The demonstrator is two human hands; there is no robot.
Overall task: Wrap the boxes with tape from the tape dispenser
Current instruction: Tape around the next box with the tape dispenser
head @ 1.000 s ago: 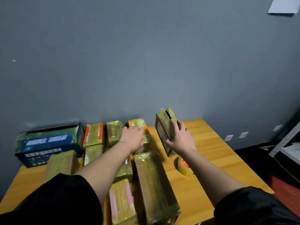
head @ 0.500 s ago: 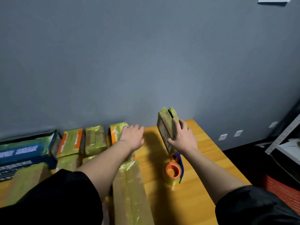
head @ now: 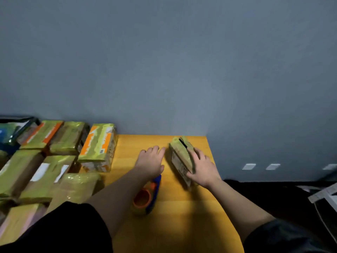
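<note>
A small cardboard box (head: 179,157) wrapped in yellowish tape stands tilted on edge near the table's far right corner. My right hand (head: 202,168) grips its right side, fingers curled over the top edge. My left hand (head: 152,161) hovers flat with straight fingers just left of the box, holding nothing. Under my left wrist lies the tape dispenser (head: 145,196), blue with an orange core and a yellowish tape roll, on the wooden table (head: 182,225).
Several taped boxes (head: 98,147) crowd the table's left half, up to the grey wall. A dark blue carton (head: 11,132) sits at the far left. A white shelf corner (head: 324,196) shows at the right, past the table's right edge.
The view has swung right. My left hand left the orange-striped box and moved right, towards the box in my right hand. My right hand keeps its hold; the box has tilted lower.
</note>
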